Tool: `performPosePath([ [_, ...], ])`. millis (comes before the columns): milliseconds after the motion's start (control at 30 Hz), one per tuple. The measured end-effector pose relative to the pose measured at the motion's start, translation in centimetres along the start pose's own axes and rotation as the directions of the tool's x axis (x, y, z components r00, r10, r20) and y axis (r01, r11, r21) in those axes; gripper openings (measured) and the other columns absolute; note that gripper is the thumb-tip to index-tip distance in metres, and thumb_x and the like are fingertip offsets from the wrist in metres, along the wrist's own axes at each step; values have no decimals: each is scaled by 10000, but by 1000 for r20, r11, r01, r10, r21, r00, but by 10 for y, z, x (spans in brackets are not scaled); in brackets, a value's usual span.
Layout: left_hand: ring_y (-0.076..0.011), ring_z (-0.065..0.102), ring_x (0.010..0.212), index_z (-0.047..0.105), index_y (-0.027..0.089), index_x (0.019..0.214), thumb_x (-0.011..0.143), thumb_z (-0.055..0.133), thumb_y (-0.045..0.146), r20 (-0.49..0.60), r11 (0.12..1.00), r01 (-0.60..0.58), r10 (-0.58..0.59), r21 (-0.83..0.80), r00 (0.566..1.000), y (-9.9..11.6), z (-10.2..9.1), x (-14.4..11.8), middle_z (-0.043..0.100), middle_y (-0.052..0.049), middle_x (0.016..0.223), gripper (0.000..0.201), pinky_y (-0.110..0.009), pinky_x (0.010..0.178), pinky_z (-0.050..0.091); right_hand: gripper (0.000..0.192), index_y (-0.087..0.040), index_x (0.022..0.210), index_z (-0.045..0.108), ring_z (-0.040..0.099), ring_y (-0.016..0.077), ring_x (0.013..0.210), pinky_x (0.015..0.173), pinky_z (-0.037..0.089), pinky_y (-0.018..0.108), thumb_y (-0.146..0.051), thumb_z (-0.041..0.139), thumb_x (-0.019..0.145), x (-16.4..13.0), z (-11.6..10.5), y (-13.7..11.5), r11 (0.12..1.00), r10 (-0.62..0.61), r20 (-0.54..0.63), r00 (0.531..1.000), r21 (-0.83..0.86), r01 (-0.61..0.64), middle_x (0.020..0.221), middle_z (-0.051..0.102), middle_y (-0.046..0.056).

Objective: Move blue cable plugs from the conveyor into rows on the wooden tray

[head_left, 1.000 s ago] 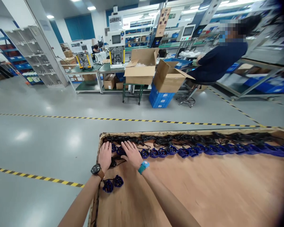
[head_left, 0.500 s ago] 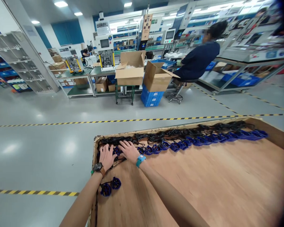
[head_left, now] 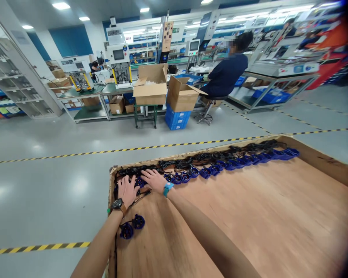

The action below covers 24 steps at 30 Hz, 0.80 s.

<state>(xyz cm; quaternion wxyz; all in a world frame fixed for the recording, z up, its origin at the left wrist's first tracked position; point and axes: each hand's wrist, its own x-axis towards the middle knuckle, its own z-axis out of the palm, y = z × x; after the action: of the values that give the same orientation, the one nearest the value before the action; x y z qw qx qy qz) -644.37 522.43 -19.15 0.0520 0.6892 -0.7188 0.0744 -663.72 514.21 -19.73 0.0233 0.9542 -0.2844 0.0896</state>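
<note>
Both hands flat on the row's near end

Left hand [head_left: 127,188] and right hand [head_left: 154,179] lie spread, fingers apart, seemingly gripping nothing, on the blue plugs [head_left: 208,170] and black cords [head_left: 191,161]; the row runs rightward along the wooden tray's [head_left: 249,216] far edge. A loose pair [head_left: 132,226] sits nearer the left wrist.

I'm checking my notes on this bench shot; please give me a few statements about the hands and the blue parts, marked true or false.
1. Both hands rest flat at the left end of the row of blue parts. True: left hand, right hand.
2. The left wrist wears a teal band. False: it wears a dark wristwatch; the teal band is on the right wrist.
3. Two loose blue parts lie apart from the row. True.
4. The wooden tray is filled edge to edge. False: parts line only its far side.
</note>
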Motion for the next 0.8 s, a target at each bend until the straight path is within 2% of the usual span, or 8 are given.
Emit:
performPosePath([
  [200, -325, 471, 1199, 423, 167, 1472, 964, 436, 425, 9, 999, -37, 37, 10, 999, -2, 2, 1, 519, -189, 1318, 570, -494, 1028, 379, 752, -162, 1536, 327, 388, 288, 1387, 1103, 374, 457, -497, 594, 917, -2, -7, 0, 996, 9, 18, 1000, 88, -11, 1563, 390, 141],
  [267, -324, 471, 1203, 414, 146, 1473, 963, 436, 423, 10, 999, -39, 39, 9, 999, -4, 0, 1, 524, -191, 1326, 581, -495, 1030, 382, 835, -139, 1564, 258, 348, 286, 1423, 1154, 320, 455, -546, 581, 910, -14, -14, 8, 990, 37, -4, 999, 133, -36, 1591, 336, 149],
  [367, -342, 426, 1278, 400, 88, 1470, 957, 442, 440, -35, 999, -33, 32, -9, 999, 0, -4, -1, 498, -212, 1376, 623, -528, 1097, 330, 886, -122, 1572, 231, 292, 281, 1462, 1203, 245, 460, -581, 577, 898, -46, -24, 28, 975, 160, -43, 986, 163, -152, 1603, 310, 154],
  [467, -345, 370, 1349, 388, 64, 1470, 943, 464, 483, -97, 994, -87, 80, -64, 992, 23, -7, 0, 459, -222, 1431, 677, -534, 1152, 275, 888, -101, 1553, 287, 299, 304, 1456, 1205, 234, 490, -614, 572, 888, -83, -31, 51, 957, 247, -2, 969, 157, -243, 1575, 357, 171],
  [567, -331, 366, 1356, 391, 87, 1471, 931, 509, 473, -89, 982, -159, 150, -106, 985, 63, -5, 8, 462, -195, 1441, 675, -527, 1166, 262, 882, -96, 1532, 339, 338, 325, 1422, 1191, 245, 508, -653, 553, 883, -106, -32, 67, 962, 231, 31, 972, 145, -233, 1533, 415, 186],
  [667, -337, 396, 1320, 403, 62, 1458, 925, 546, 432, -44, 980, -178, 174, -89, 984, 96, 0, 20, 491, -194, 1411, 664, -524, 1146, 284, 820, -110, 1513, 375, 373, 313, 1379, 1171, 268, 490, -648, 510, 910, -110, -29, 73, 976, 169, 5, 986, 135, -168, 1481, 469, 183],
  [800, -338, 439, 1251, 469, 37, 1394, 895, 603, 437, -28, 982, -188, 188, -15, 982, 114, 8, 31, 522, -209, 1352, 654, -499, 1100, 332, 685, -154, 1458, 446, 479, 296, 1232, 1027, 396, 456, -608, 470, 946, -105, -23, 78, 989, 109, 3, 994, 96, -108, 1370, 551, 163],
])
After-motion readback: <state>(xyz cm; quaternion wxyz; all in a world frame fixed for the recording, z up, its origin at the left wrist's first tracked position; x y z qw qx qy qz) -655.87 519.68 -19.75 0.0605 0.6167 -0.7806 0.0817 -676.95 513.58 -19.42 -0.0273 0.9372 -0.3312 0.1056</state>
